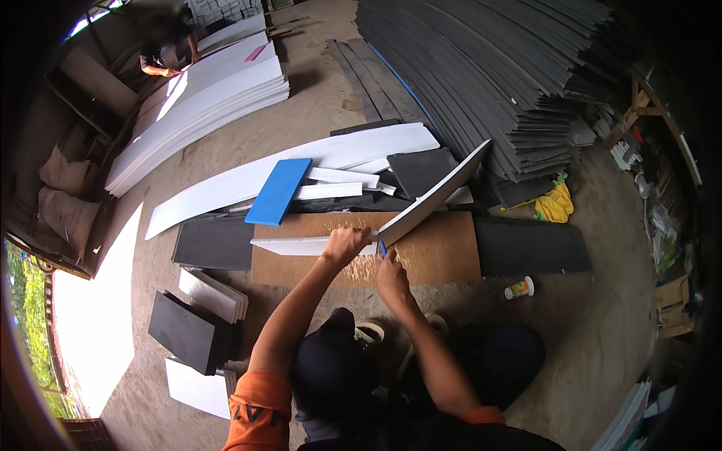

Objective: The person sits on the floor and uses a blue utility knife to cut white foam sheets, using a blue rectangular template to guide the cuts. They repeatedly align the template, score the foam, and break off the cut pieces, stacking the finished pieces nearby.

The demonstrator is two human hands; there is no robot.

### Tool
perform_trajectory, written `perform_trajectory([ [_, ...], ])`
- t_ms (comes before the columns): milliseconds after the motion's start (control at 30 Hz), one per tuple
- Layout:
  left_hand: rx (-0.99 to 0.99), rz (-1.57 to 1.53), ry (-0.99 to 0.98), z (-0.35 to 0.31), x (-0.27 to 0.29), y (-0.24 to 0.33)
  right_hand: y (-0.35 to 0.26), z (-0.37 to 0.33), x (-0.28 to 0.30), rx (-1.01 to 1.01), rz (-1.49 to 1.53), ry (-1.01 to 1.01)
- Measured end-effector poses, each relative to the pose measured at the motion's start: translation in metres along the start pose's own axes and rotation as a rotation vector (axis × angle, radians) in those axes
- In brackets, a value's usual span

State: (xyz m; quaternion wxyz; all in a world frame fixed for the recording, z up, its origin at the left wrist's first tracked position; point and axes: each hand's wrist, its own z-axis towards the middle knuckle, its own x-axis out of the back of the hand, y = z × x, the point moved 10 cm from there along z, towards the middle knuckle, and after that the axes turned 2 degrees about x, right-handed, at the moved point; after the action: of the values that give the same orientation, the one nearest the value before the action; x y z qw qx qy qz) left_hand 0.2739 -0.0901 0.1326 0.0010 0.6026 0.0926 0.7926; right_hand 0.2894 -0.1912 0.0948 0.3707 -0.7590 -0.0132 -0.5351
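My right hand (392, 276) is closed around a blue-handled cutter (383, 249), upright at the fold of a foam sheet. The left part of this white foam sheet (293, 246) lies flat on a brown wooden board (444, 259). Its right part, grey-white in shade, tilts steeply up and away to the right. Whether the two parts are still joined is hidden by my hands. Just left of the cutter, my left hand (348, 243) is closed on the sheet's edge and bears down on it; its fingertips are partly hidden.
Beyond the board lie a blue panel (278, 191), white strips (331, 191) and a long white sheet (226, 177). Cut black pieces (180, 331) are stacked at left. A paper cup (519, 288) and yellow cloth (555, 203) lie right. Another person (167, 54) works at far-left sheets.
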Motion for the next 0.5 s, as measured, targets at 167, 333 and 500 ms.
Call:
perform_trajectory([
  [167, 0.044, -0.022, -0.061, -0.001, -0.003, 0.001, 0.007, 0.018, -0.013, -0.057, -0.019, -0.031],
  [333, 0.044, 0.032, -0.059, -0.003, -0.010, -0.005, 0.006, 0.017, -0.013, -0.005, -0.010, -0.040],
  [500, 0.084, 0.036, -0.096, -0.002, -0.011, -0.011, 0.013, 0.000, -0.017, -0.035, -0.017, -0.065],
])
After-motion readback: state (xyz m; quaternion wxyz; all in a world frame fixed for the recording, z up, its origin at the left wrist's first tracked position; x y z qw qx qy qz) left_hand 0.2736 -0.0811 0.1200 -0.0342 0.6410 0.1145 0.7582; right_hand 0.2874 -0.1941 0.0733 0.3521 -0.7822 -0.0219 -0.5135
